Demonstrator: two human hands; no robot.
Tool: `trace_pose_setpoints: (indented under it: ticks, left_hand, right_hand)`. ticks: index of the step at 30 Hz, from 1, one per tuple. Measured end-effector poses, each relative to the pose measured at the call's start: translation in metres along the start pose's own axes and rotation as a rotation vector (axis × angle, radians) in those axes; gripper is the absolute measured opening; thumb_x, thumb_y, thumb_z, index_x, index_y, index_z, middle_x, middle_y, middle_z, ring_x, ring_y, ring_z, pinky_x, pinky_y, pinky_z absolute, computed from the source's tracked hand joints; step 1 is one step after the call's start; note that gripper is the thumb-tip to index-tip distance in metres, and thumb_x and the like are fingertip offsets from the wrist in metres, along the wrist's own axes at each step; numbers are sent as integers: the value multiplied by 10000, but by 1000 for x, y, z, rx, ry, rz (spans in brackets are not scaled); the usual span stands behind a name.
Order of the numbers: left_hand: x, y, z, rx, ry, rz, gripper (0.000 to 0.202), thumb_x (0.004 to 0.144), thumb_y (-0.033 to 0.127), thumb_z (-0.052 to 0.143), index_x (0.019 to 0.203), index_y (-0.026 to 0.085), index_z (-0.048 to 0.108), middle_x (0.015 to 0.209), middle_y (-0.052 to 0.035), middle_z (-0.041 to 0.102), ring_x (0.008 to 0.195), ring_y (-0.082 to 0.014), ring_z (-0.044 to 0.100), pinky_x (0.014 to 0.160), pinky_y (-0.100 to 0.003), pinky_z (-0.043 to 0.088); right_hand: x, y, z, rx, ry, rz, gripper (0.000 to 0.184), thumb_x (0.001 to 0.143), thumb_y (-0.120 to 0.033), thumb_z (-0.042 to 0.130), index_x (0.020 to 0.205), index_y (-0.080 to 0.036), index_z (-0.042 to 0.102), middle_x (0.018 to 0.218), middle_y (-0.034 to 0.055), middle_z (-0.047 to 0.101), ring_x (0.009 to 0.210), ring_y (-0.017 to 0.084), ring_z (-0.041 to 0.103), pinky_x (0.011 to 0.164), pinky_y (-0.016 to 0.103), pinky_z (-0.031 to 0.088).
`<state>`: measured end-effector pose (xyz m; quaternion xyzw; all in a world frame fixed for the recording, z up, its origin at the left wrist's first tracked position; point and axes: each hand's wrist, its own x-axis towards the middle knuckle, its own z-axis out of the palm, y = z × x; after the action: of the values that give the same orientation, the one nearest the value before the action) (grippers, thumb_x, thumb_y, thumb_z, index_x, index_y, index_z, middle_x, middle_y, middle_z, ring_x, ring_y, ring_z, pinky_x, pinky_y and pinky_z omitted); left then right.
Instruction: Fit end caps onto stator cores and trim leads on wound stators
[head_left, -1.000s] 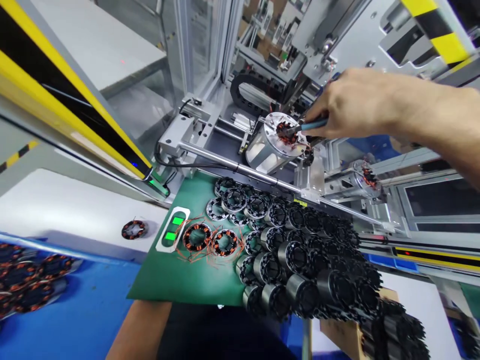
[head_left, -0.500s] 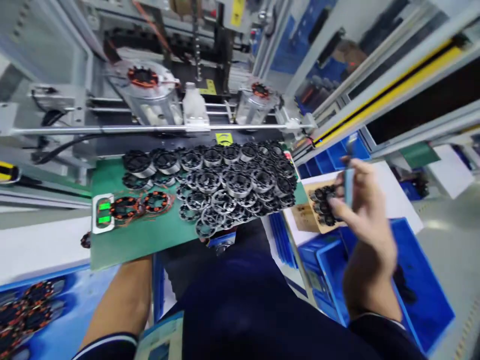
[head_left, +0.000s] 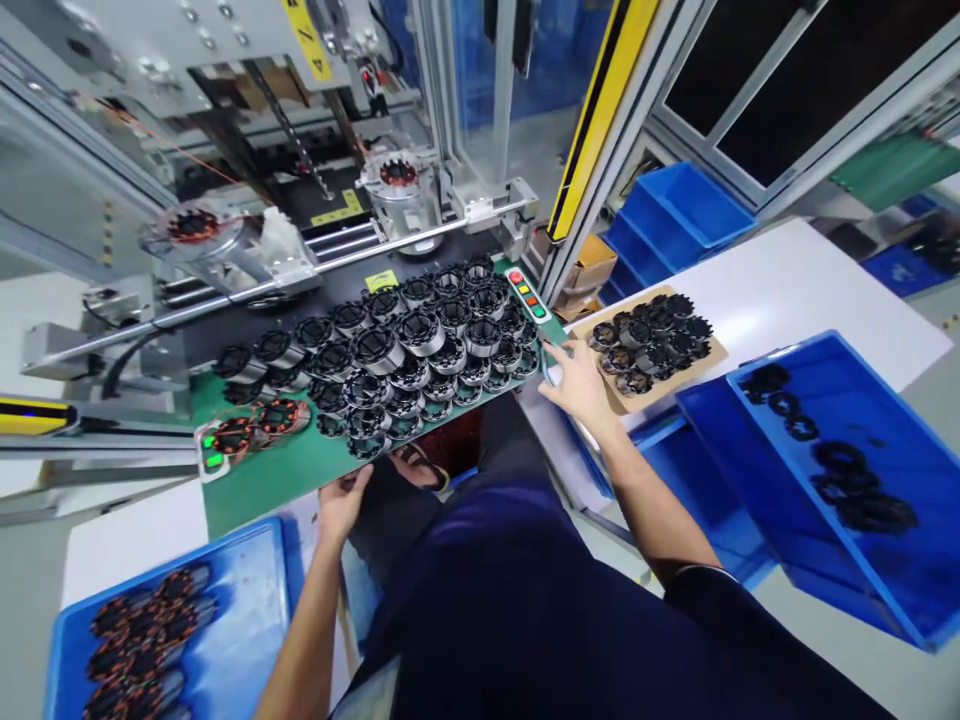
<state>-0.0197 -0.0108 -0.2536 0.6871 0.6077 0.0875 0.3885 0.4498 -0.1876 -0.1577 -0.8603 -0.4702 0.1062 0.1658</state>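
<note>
My left hand (head_left: pixel 343 503) is at the front edge of the green work surface (head_left: pixel 292 474). Its fingers are curled, and whether anything is in them is hidden. At the right end of that surface, my right hand (head_left: pixel 576 382) has thumb and fingers around a slim tool with a light blue handle (head_left: pixel 546 362), low beside the edge. Black-and-metal stator cores (head_left: pixel 379 350) stand stacked in rows between the hands. Left of them lie two stators wound with copper wire (head_left: pixel 280 415), close to a switch box with green lights (head_left: pixel 213 452).
Behind the surface is a winding machine with a metal rail (head_left: pixel 330 264) and a yellow light-curtain post (head_left: pixel 596 110). A cardboard tray (head_left: pixel 634 400) of cores lies at right, near a blue bin (head_left: pixel 795 480). A blue tray (head_left: pixel 255 570) holds wound stators at lower left.
My right hand has come down and left with the blue-handled tool, from above the cardboard tray to the green surface's right end. My left hand has come into sight. The view has turned right.
</note>
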Motion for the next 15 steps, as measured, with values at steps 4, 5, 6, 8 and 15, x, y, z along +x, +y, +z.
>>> trace_pose_setpoints:
  ticks: [4, 5, 6, 8, 15]
  left_hand:
    - [-49, -13, 2, -39, -221, -10, 951, 793, 1064, 750, 1246, 228, 753, 1104, -117, 860, 1070, -351, 867, 1057, -540, 732]
    - [-64, -15, -4, -39, -281, -12, 1007, 700, 1082, 784, 1253, 240, 767, 1102, -123, 875, 1071, -374, 877, 1041, -547, 738]
    - [-78, -17, -12, -37, -335, -18, 1025, 642, 1066, 830, 1263, 251, 787, 1101, -125, 890, 1073, -390, 885, 1030, -552, 744]
    - [-100, -17, -43, -26, -443, -22, 975, 658, 978, 903, 1342, 289, 822, 1142, -119, 918, 1124, -398, 897, 1064, -550, 746]
    - [-68, 94, -235, 93, -182, 314, 580, 914, 756, 865, 1446, 533, 808, 1239, 63, 919, 1162, -329, 874, 1151, -494, 706]
  right_hand:
    - [10, 2, 5, -56, -79, -73, 981, 1003, -480, 852, 1871, -149, 539, 1783, 311, 541, 1636, 553, 533, 1410, 718, 469]
    - [10, 5, 3, -63, -102, -97, 1040, 990, -526, 880, 1889, -154, 513, 1805, 312, 528, 1655, 557, 515, 1418, 725, 459]
    - [9, 9, -2, -67, -126, -121, 1088, 974, -577, 905, 1899, -170, 501, 1819, 306, 526, 1665, 559, 508, 1419, 733, 457]
    - [8, 20, -20, -72, -170, -169, 1126, 956, -669, 922, 1899, -214, 508, 1811, 286, 555, 1653, 555, 526, 1400, 749, 477]
    - [86, -28, -145, -34, -34, -576, 921, 1082, -727, 788, 1879, -329, 554, 1561, 189, 770, 1397, 455, 729, 1254, 683, 611]
